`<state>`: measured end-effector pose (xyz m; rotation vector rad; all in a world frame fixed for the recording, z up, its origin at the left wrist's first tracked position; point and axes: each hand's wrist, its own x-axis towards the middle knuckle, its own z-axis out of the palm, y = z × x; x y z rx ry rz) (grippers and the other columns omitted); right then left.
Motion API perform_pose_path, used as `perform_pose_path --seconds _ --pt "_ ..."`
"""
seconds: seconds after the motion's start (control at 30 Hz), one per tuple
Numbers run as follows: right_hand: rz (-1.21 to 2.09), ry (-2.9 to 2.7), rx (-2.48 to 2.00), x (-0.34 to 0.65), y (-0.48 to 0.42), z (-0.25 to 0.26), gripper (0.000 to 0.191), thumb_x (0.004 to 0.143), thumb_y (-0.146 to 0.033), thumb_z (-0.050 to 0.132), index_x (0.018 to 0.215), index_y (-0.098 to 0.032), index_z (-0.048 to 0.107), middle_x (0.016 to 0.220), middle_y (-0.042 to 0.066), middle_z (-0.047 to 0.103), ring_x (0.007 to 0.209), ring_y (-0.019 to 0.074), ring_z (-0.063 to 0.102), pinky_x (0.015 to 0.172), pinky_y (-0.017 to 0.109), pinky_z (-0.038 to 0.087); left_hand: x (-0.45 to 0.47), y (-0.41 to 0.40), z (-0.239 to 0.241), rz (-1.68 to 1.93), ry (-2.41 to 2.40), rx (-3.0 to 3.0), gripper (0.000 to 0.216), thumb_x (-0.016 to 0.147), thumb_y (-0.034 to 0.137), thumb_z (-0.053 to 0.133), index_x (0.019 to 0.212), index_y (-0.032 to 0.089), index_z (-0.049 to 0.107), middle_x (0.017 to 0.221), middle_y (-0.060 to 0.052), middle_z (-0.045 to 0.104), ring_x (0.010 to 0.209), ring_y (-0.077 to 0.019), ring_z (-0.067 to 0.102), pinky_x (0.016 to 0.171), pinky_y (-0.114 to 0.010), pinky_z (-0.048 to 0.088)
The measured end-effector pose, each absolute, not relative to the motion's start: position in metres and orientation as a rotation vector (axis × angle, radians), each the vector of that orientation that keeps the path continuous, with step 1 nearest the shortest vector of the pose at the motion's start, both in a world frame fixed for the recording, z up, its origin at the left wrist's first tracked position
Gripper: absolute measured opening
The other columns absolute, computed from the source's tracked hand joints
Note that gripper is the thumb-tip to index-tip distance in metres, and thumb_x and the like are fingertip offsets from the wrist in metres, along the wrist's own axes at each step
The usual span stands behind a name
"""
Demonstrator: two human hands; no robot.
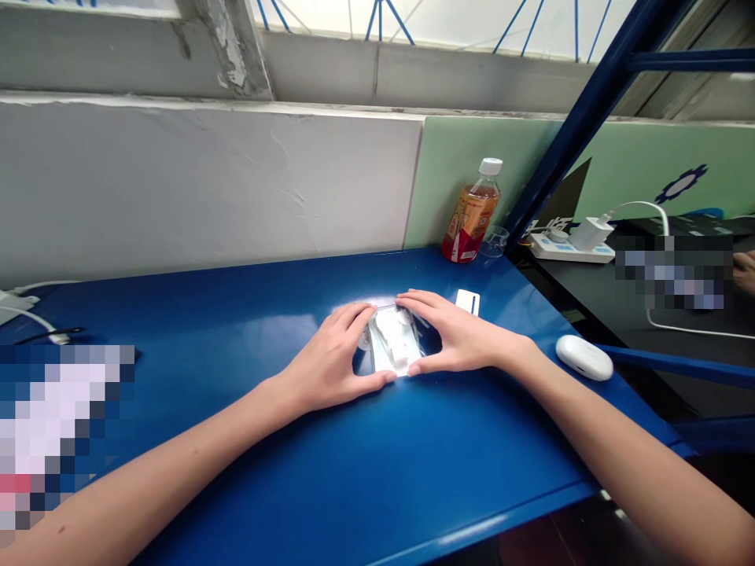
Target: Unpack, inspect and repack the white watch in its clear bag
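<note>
Near the middle of a blue table (pixel 236 314), lying flat: a small clear packet (pixel 394 339) with white pieces inside, hard to make out under the glare, possibly a small plug or adapter. Gripped from the left by the left hand (pixel 339 358), thumb along the near edge and fingers curled over the far edge. Gripped from the right by the right hand (pixel 457 338) in the same way, thumb at the near corner, fingers arched over the far side. Both hands closed on the packet, thumb tips nearly meeting at its near edge, forearms stretched across the table from the near side. Just beyond the right hand, apart from its fingers, a small white card (pixel 468 301) lying flat. Right of the right wrist, close to the table's right edge, a smooth white oval case (pixel 583 358). At the far right corner, against a green panel, an upright bottle (pixel 473 214) of amber drink with a white cap and orange label, and just beside it on the right a small clear cup (pixel 494 240). Farther right, on a dark surface past a blue post, a white power strip (pixel 569 250) carrying a white charger (pixel 591 232) with a looping white cable. At the far left, thin cables (pixel 35 318) on the table.
</note>
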<state>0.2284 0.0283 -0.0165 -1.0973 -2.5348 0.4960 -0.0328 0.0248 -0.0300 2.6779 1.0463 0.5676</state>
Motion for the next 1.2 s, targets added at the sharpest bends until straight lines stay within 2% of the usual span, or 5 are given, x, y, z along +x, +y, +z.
perform_pose_path --seconds 0.27,0.47,0.67,0.93,1.2 --pt "0.428 -2.507 -1.133 0.228 0.03 -0.019 0.08 0.082 -0.062 0.067 0.143 -0.015 0.049 0.143 0.02 0.052 0.133 0.0347 0.048 0.108 0.05 0.044 -0.033 0.022 -0.032 0.595 1.079 2.679 0.072 0.089 0.041 0.06 0.148 0.008 0.035 0.153 -0.024 0.038 0.142 -0.0366 0.036 0.113 -0.053 0.039" --pt "0.356 -2.43 -1.183 0.227 0.031 -0.018 0.06 0.088 -0.053 0.064 0.134 -0.014 0.057 0.111 0.015 0.065 0.105 0.0299 0.06 0.089 0.045 0.052 -0.032 0.025 -0.034 0.723 1.233 2.614 0.045 0.098 0.029 0.041 0.136 0.007 0.051 0.143 -0.022 0.049 0.136 -0.0334 0.044 0.111 -0.052 0.041" --pt "0.412 -2.438 -1.166 0.225 0.029 -0.01 0.051 0.089 -0.047 0.065 0.128 -0.014 0.061 0.085 0.007 0.068 0.086 0.0256 0.06 0.078 0.041 0.051 -0.034 0.029 -0.037 0.784 1.248 2.601 0.049 0.095 0.047 0.053 0.124 0.009 0.061 0.132 -0.02 0.058 0.129 -0.0361 0.049 0.106 -0.053 0.045" --pt "0.382 -2.472 -1.128 0.237 0.033 -0.013 0.06 0.084 -0.055 0.067 0.133 -0.021 0.058 0.139 0.017 0.053 0.13 0.0321 0.05 0.107 0.048 0.045 -0.035 0.028 -0.039 0.66 1.172 2.632 0.06 0.092 0.053 0.059 0.137 0.014 0.054 0.142 -0.019 0.053 0.139 -0.0397 0.039 0.111 -0.059 0.039" --pt "0.424 -2.453 -1.231 0.237 0.035 -0.014 0.062 0.079 -0.063 0.069 0.123 -0.021 0.06 0.138 0.016 0.054 0.131 0.032 0.05 0.109 0.047 0.044 -0.034 0.03 -0.04 0.657 1.257 2.599 0.064 0.089 0.056 0.061 0.133 0.011 0.057 0.139 -0.021 0.055 0.139 -0.0399 0.039 0.111 -0.059 0.039"
